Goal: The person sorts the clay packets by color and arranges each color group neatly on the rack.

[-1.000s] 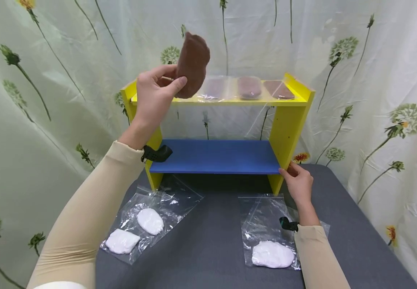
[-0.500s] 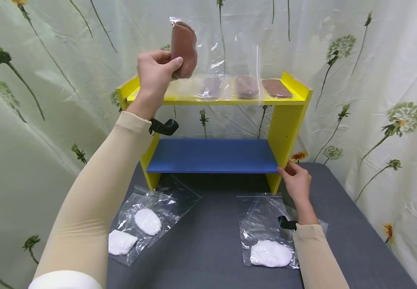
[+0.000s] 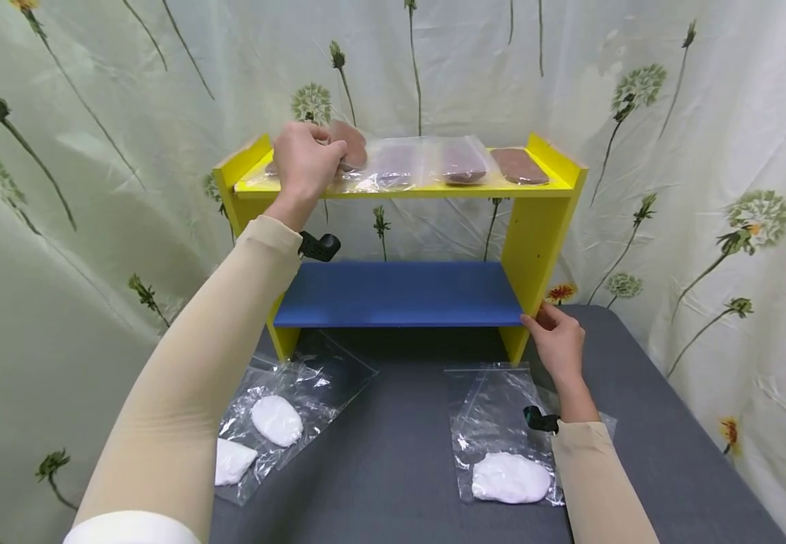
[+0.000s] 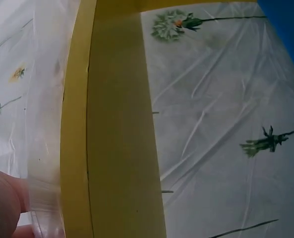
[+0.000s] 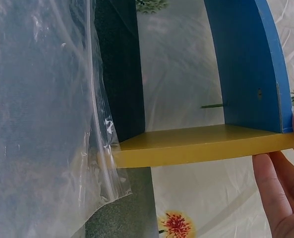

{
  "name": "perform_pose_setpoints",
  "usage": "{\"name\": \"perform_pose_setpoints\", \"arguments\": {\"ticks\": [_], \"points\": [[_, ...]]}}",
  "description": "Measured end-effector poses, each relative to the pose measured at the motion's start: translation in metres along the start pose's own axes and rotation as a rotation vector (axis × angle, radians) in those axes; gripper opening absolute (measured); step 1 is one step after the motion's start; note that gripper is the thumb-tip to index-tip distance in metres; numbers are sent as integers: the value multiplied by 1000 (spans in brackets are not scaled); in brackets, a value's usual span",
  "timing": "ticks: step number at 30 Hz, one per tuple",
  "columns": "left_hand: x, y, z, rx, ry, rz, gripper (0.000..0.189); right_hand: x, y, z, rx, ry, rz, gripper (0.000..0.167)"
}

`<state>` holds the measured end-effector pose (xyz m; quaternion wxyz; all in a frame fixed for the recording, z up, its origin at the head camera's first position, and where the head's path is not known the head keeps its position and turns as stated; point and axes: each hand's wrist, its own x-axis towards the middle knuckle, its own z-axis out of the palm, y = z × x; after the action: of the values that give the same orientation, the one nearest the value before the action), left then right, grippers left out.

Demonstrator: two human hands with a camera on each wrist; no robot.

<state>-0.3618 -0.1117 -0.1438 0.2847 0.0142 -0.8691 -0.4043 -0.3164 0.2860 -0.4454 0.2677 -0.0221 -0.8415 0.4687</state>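
My left hand (image 3: 306, 161) pinches a flat reddish-brown slab in a clear zip bag (image 3: 348, 145), tilted low over the left part of the yellow top shelf (image 3: 549, 191). In the left wrist view, the thumb (image 4: 5, 203) shows at the lower left beside the clear plastic (image 4: 47, 134) along the shelf's edge. More bagged brown slabs lie in a row to the right, including one brown slab (image 3: 518, 165) at the far right end. My right hand (image 3: 559, 344) grips the yellow side panel (image 5: 196, 148) near the blue shelf's right end, thumb in front and fingers outside.
Below is a blue shelf (image 3: 400, 295). On the grey table (image 3: 379, 468), clear zip bags with white slabs lie at the left (image 3: 277, 421) and right (image 3: 512, 477), in front of the shelf unit. A flower-printed curtain (image 3: 706, 189) hangs behind.
My left hand has come down from above the shelf, bringing the bagged brown slab and its hanging plastic onto the top shelf's level. The right hand keeps its grip on the side panel.
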Motion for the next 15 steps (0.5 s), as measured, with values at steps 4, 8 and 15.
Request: {"name": "perform_pose_setpoints", "arguments": {"ticks": [4,8,15], "points": [[-4,-1,1,36,-33,23,31,-2,0,1,1,0,7,45],[-8,-2,2,73,-101,60,37,-3,1,1,-8,-1,7,44],[-12,-8,1,113,-151,160,35,2,-1,-1,-22,-5,-14,43]]}}
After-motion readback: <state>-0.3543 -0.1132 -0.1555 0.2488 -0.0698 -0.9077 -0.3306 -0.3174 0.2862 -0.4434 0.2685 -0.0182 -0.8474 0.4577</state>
